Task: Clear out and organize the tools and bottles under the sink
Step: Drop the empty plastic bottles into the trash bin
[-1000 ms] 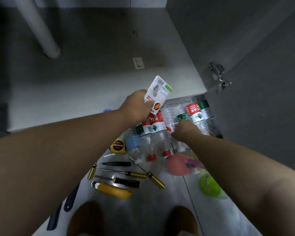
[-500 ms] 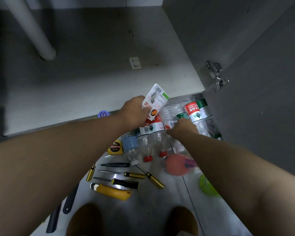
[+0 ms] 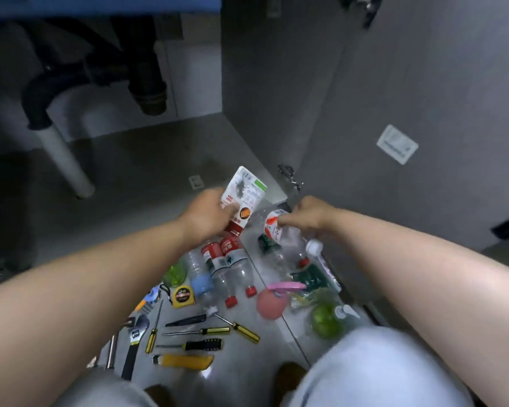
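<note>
Held bottle (image 3: 288,245) blurred, shoe (image 3: 288,376) half hidden (by knee (image 3: 373,365))

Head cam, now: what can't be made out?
Head view only.
- Print on the card in the left hand: too small, blurred.
- Label of the bottle in the right hand: motion-blurred.
- Tools left of the wrench: hidden by the left forearm.
- Shape of the green container: blurred, lower edge behind the knee.

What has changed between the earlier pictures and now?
The right hand, which was reaching down among the bottles on the floor, now grips one clear bottle and has raised it. The left hand still holds the packet. The screwdrivers and tape measure lie as before.
</note>
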Demonstrator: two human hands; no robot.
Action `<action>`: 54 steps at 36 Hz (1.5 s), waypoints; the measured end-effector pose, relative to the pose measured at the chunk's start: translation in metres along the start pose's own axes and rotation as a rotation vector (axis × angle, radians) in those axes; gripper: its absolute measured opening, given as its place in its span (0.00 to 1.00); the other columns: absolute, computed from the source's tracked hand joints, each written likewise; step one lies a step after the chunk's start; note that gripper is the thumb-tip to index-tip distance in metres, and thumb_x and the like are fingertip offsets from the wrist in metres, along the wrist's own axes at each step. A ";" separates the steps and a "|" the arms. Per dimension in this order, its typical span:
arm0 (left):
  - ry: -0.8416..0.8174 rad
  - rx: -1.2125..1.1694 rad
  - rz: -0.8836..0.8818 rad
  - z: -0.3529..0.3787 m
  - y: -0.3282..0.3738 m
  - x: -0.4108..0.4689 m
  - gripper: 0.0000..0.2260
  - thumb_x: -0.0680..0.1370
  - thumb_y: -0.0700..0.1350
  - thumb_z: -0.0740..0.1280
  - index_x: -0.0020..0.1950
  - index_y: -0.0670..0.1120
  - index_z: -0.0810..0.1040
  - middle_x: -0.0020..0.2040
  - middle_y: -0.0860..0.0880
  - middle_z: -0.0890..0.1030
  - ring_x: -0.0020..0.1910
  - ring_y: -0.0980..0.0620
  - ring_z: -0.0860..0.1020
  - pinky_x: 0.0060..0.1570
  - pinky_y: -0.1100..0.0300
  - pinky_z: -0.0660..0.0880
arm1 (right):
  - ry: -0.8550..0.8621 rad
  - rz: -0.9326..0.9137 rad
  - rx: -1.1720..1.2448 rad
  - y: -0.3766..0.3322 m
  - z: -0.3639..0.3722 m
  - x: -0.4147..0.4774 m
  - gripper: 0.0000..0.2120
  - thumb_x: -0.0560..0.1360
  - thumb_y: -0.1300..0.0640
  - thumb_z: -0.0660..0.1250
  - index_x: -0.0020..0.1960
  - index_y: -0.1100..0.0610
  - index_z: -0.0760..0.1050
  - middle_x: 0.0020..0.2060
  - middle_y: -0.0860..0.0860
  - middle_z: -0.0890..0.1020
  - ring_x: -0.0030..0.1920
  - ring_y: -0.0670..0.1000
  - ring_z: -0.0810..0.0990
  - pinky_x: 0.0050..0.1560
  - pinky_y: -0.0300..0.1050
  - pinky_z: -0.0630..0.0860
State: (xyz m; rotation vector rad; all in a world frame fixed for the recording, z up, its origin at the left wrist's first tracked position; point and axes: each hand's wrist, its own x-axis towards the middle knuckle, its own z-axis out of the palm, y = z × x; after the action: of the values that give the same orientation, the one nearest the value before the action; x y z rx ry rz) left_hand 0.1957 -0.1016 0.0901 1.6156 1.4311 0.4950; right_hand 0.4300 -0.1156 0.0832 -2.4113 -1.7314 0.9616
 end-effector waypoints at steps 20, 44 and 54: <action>-0.482 -0.008 0.198 0.133 0.169 -0.164 0.07 0.82 0.45 0.67 0.59 0.45 0.79 0.48 0.46 0.87 0.38 0.48 0.87 0.33 0.54 0.83 | 0.155 0.127 0.562 0.173 -0.052 -0.312 0.21 0.68 0.39 0.75 0.54 0.49 0.75 0.46 0.53 0.84 0.38 0.54 0.85 0.46 0.58 0.84; -0.458 0.097 0.290 0.247 0.158 -0.206 0.04 0.81 0.42 0.67 0.52 0.50 0.74 0.51 0.49 0.83 0.37 0.50 0.86 0.30 0.59 0.81 | 0.166 0.449 0.115 0.293 0.125 -0.329 0.25 0.71 0.44 0.71 0.63 0.51 0.69 0.58 0.55 0.78 0.57 0.62 0.80 0.52 0.50 0.77; -0.447 0.053 0.300 0.253 0.158 -0.189 0.06 0.81 0.43 0.68 0.55 0.52 0.73 0.52 0.52 0.82 0.37 0.52 0.86 0.30 0.61 0.81 | 0.159 0.356 0.084 0.295 0.185 -0.289 0.25 0.74 0.49 0.71 0.67 0.49 0.65 0.60 0.53 0.74 0.56 0.62 0.80 0.46 0.49 0.73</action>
State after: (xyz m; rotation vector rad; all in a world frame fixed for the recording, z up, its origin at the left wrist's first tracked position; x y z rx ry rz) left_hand 0.4358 -0.3567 0.1353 1.8537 0.8823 0.2403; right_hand 0.5347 -0.5389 -0.0382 -2.7076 -1.2121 0.8186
